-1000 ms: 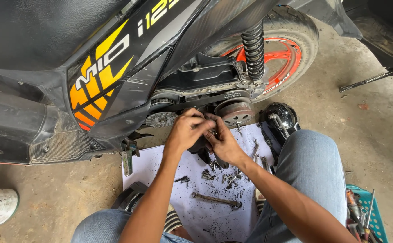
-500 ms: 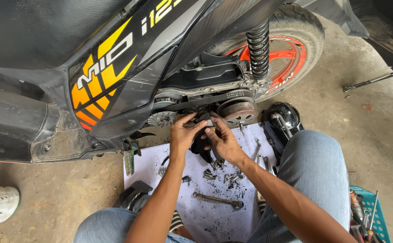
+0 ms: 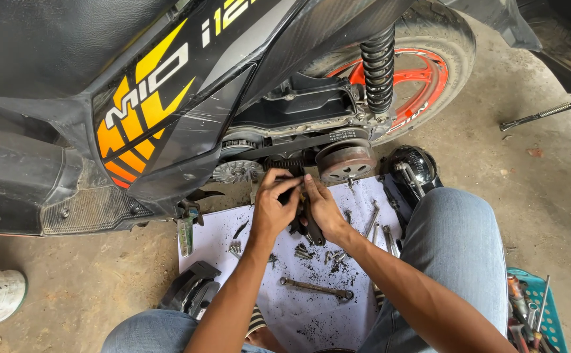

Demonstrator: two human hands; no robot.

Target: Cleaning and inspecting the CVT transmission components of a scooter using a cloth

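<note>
Black rubber, a loop of drive belt (image 3: pixel 310 225), is pinched between a mechanic's two bare hands beside an opened scooter transmission. The left hand (image 3: pixel 274 208) closes its fingers on the belt's upper part, and the right hand (image 3: pixel 323 208) clamps it from the other side, thumb and fingers tight around it. The belt hangs from both grips, just near of the exposed rear clutch drum (image 3: pixel 346 161) and to the right of the finned front pulley (image 3: pixel 236 171); its lower loop dangles over a sheet of white paper (image 3: pixel 311 314).

That paper lies on the concrete floor (image 3: pixel 89 287) and is scattered with dark grit, small bolts (image 3: pixel 304 252) and a spanner (image 3: pixel 317 287). A black plastic cover (image 3: pixel 190 293) rests at the paper's near left corner, and a glossy dark casing (image 3: pixel 411 167) sits at its far right corner. Blue denim covers the person's right knee (image 3: pixel 452 248), and a teal tray of tools (image 3: pixel 531 310) stands at the near right. Above all this looms the scooter's black side panel (image 3: pixel 161 111) with orange and yellow graphics, the coil shock absorber (image 3: pixel 378 65) and the red-rimmed rear wheel (image 3: pixel 423 68).

Handled well, such a belt would likely be flexed gently between both hands, without kinking, so that its inner face could be turned up to the light while the grit stays over the paper and clear of the pulley faces.
</note>
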